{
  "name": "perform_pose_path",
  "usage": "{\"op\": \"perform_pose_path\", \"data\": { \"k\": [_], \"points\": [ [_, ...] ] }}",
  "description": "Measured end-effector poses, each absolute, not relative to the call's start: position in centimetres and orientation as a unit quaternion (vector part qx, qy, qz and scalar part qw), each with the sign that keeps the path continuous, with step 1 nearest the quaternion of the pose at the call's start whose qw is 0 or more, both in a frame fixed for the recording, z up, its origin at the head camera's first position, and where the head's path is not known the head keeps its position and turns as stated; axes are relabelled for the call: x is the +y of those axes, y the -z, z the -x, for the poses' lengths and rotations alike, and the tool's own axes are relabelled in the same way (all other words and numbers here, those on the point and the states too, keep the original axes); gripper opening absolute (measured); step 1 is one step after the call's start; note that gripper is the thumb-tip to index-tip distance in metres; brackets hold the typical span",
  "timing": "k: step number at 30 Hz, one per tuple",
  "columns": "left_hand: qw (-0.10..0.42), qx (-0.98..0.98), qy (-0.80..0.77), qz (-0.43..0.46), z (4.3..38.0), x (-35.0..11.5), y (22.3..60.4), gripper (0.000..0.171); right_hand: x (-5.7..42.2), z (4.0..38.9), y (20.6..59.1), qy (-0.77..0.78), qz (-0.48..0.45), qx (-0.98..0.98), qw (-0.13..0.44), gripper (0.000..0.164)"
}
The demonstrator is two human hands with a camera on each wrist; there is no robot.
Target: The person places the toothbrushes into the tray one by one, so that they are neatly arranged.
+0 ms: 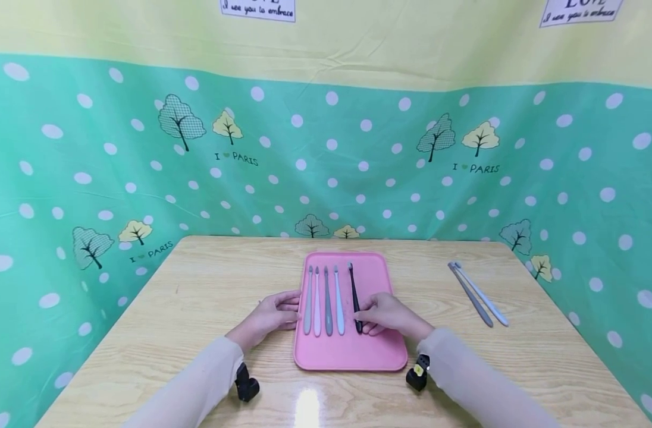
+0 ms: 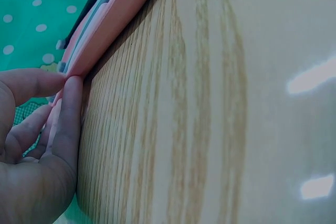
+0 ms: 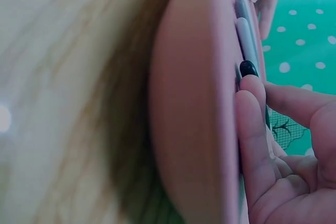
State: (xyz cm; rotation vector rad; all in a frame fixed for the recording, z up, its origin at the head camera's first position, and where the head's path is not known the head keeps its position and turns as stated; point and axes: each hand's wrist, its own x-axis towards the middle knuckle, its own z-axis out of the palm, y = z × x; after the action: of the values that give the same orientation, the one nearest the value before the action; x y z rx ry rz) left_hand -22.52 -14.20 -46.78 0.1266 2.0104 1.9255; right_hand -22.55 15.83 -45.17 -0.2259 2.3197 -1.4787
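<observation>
A pink tray (image 1: 353, 353) lies on the table with a row of toothbrushes on it, heads toward the far side. From the left they are a grey toothbrush (image 1: 307, 306), a pink toothbrush (image 1: 317, 306), a dark grey toothbrush (image 1: 328, 309) and a light blue toothbrush (image 1: 339, 306). Set apart at the right of the row is a black toothbrush (image 1: 354, 291); my right hand (image 1: 386, 313) pinches its handle near the lower end, low over the tray. At the tray's left rim, my left hand (image 1: 275, 313) grips the edge between thumb and fingers.
Right of the tray, a grey toothbrush (image 1: 473, 297) and a pale blue toothbrush (image 1: 485, 300) lie slanted on the wooden table (image 1: 219, 273), their heads close together. A green and yellow patterned curtain (image 1: 331, 148) hangs behind the table and along its sides.
</observation>
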Motion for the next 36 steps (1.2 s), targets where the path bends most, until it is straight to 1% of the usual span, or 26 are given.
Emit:
{"op": "perform_pose_path", "data": {
  "k": [13,26,36],
  "points": [
    [0.173,0.719,-0.673,-0.033,22.58,-14.09,46.74,0.064,15.35,22.62,45.51,0.521,0.060,0.832,0.178,0.028],
    [0.173,0.719,-0.673,-0.032,22.43,-14.11,46.71,0.064,15.47,22.53,45.55,0.538,0.085,0.817,0.188,0.033],
    [0.172,0.715,-0.677,-0.036,22.54,-14.07,46.72,0.064,15.46,22.66,45.57,0.544,0.084,0.813,0.189,0.038]
  ]
}}
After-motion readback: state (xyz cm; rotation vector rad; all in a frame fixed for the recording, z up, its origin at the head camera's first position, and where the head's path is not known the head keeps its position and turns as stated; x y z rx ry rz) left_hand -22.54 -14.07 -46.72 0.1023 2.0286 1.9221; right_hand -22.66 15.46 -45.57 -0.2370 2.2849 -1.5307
